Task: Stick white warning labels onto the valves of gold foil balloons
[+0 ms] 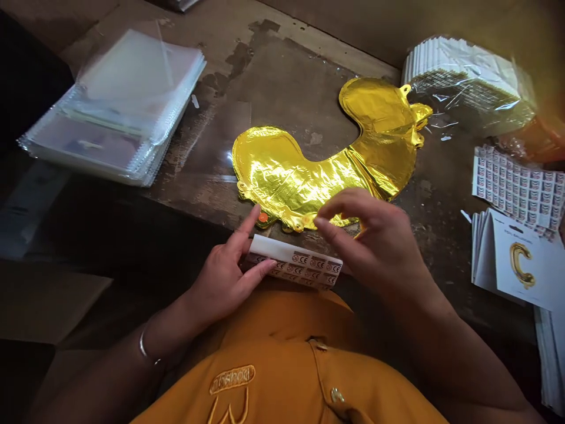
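Head view, clock positions from frame centre, 12 = top of frame.

Left hand (pixel 225 282) at 7: holds the sticker strip (pixel 293 263) by its left end, thumb under it, index finger extended up past the strip's end, other fingers mostly hidden. Grip is light, hand part open. Strip is white on its upper band, with a printed row of small labels, and lies roughly level across the lower middle of the frame.

Right hand (pixel 379 247) at 4: part open, fingers curved and spread, no hold on anything. Fingertips (pixel 324 224) sit just above the strip's right half; contact can't be confirmed from this angle.

Foil balloon (pixel 318 159), gold, lies flat on the table (pixel 282 65) from centre out to 2, curved shape, crinkled. Its lower edge runs just past the strip and under the right fingers; left index tip is just beside it. Small orange dot (pixel 263 217) sits by that edge.

Others: clear bags (pixel 115 106) stacked at 10. Wrapped card bundle (pixel 463 76) at 2. Sticker sheet (pixel 516 188) at 3. Header cards (pixel 521 265) with a gold C picture, at 3 to 4. Bangle (pixel 143 347) on left wrist. Orange shirt (pixel 282 377) at 6.
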A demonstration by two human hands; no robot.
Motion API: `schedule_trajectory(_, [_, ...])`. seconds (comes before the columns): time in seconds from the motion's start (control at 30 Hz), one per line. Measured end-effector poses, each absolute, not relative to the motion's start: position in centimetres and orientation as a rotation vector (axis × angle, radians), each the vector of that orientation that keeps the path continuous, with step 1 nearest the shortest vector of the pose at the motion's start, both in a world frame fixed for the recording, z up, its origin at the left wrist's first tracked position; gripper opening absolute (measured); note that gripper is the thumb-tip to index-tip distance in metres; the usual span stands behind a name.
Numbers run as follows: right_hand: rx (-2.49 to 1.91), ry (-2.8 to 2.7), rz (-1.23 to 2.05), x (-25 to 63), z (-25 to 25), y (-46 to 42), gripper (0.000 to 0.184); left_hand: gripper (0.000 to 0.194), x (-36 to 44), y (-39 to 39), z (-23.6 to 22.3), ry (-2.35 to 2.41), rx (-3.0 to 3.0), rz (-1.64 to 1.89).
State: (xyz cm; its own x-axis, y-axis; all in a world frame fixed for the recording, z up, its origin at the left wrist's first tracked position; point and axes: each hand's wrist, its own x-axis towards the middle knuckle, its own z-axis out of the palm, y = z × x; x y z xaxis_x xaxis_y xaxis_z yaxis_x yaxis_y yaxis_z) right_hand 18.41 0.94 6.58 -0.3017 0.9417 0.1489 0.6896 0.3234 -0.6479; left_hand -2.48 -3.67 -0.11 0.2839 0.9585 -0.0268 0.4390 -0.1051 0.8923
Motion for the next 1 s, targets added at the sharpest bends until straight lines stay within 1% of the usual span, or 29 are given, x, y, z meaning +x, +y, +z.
schedule_trajectory(0.03, [-1.462,-1.998,0.634,18.3,6.2,1.5,0.006,0.077,-2.9,-3.3,0.1,1.301,1.739,0.761])
schedule_trajectory(0.07, [-1.474,-1.945,0.627,18.2,5.8,2.1,0.007,0.067,-3.3,-2.8,0.3,1.283,1.816,0.765])
schedule_trajectory(0.17, [-1.451,-1.997,0.635,17.2,4.2,3.5,0.008,0.01,-4.3,-1.0,0.9,1.152,2.14,0.788])
schedule_trajectory(0.2, [-1.448,-2.021,0.647,16.8,3.7,3.9,0.008,0.005,-4.5,-0.3,0.9,1.115,2.248,0.786])
schedule_trajectory(0.3, [-1.494,-1.97,0.784,15.9,2.5,4.8,0.01,0.009,-5.0,1.1,0.3,1.065,2.461,0.71])
schedule_trajectory(0.4, [-1.521,-1.956,0.965,15.6,1.9,5.5,0.013,0.011,-5.1,1.5,-0.6,1.012,2.506,0.61])
schedule_trajectory(0.47, [-1.536,-1.966,1.022,15.6,1.7,5.8,0.015,0.011,-5.2,1.4,-1.0,1.004,2.509,0.595])
schedule_trajectory(0.63, [-1.592,-1.908,1.047,15.9,1.6,6.3,0.016,0.013,-5.2,0.8,-1.7,1.004,2.526,0.638])
schedule_trajectory(0.8, [-1.534,-2.003,1.061,15.5,2.0,5.8,0.016,0.015,-5.1,0.6,-2.1,0.981,2.538,0.692])
schedule_trajectory(1.0, [-1.594,-2.083,0.972,15.1,2.3,5.7,0.017,0.017,-5.0,0.5,-1.8,0.991,2.562,0.702])
